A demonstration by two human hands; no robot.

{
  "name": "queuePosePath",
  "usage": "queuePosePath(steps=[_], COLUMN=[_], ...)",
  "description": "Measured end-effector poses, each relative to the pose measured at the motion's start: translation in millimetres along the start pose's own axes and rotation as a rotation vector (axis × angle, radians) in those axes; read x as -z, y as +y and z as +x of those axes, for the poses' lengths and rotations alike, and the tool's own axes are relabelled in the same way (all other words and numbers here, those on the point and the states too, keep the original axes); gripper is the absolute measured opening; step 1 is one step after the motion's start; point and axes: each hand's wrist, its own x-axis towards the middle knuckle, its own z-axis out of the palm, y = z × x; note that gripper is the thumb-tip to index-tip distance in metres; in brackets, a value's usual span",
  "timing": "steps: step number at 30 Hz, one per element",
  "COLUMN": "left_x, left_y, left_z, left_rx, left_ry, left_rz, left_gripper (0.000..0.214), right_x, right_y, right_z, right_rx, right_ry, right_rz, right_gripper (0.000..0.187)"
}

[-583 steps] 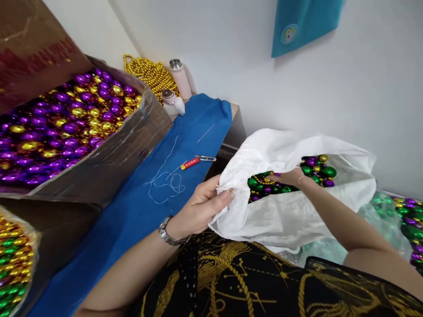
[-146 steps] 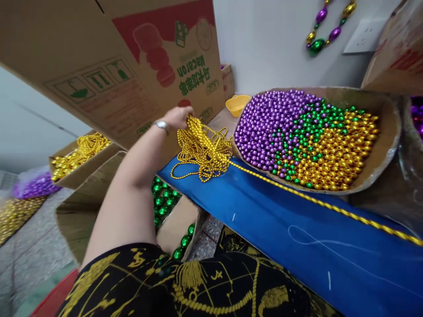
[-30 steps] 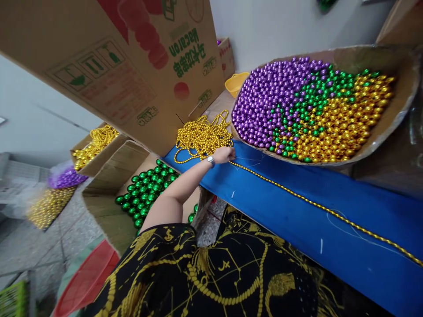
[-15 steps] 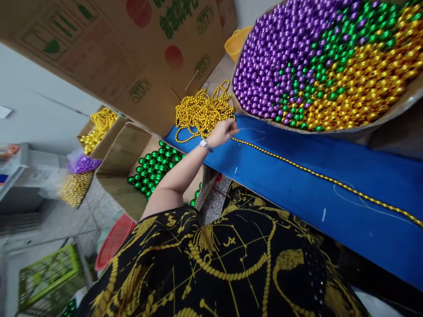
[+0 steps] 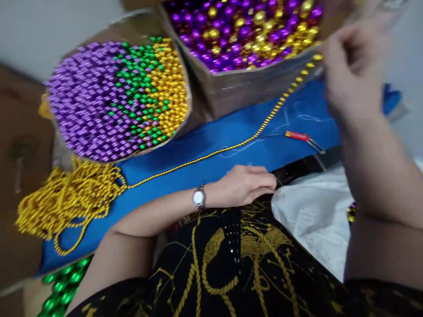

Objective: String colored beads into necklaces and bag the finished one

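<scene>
- Head view: motion blur smears much of the scene, worst around the bare right hand (image 5: 357, 75) at 2 o'clock. Its fingers curl; what they grip cannot be told.
- The upper end of the string of small, round, shiny gold beads (image 5: 244, 143) is lost against that hand.
- The left hand (image 5: 246, 185), just off centre towards 4 o'clock, has its fingers drawn together; whether they pinch anything is unclear.
- The right forearm partly covers the crumpled white bag (image 5: 317, 215) at 4 o'clock; the green beads (image 5: 64, 286) at 8 o'clock are cut off.
- The gold string lies across the blue cloth (image 5: 205, 171), from a loose, looped golden heap (image 5: 72, 193) near 9 o'clock, then climbs in a curve towards 2 o'clock.
- Near 3 o'clock, the red-and-yellow handled metal snips (image 5: 299, 136) bear pale, unreadable marks.
- The silver wristwatch (image 5: 198, 198) shows a white dial, too blurred to read.
</scene>
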Motion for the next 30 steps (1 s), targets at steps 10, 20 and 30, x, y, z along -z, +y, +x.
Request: queuePosePath(steps=[10, 20, 30], left_x=[-148.2, -227.5, -52.4], left_y=[-69, -66, -82], left_z=[146, 98, 62], left_rx=[0.167, 0.22, 0.123], left_ry=[-0.289, -0.874, 0.426], left_rz=[0.145, 0.214, 0.272], left_gripper=[0.026, 0.073, 0.034], right_x=[17, -22, 14], right_y=[11, 30, 17], right_z=[-19, -67, -81], right_rx=[-0.059, -0.014, 0.279], right_ry=[-0.027, -0.097, -0.066], right_rz=[0.002, 0.14, -0.01], right_gripper=[0.018, 0.026, 0.016])
